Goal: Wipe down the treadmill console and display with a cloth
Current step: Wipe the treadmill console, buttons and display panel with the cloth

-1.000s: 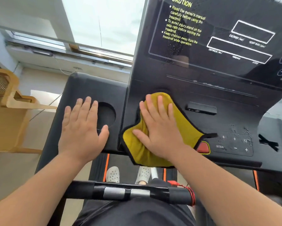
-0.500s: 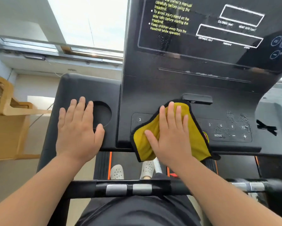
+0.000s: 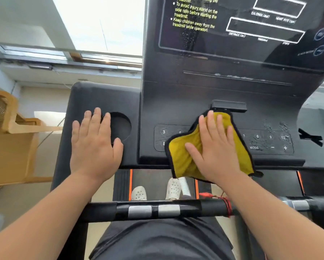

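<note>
Left hand [image 3: 93, 147] lies flat on the console [image 3: 176, 102] side tray, fingers [image 3: 96, 119] extended and slightly spread, holding nothing, beside the round cup holder [image 3: 120, 126]. Right hand [image 3: 215, 152] presses the yellow cloth [image 3: 181, 156] flat on the button panel [image 3: 266, 141], fingers splayed. Display [image 3: 232, 34] sits far above.
</note>
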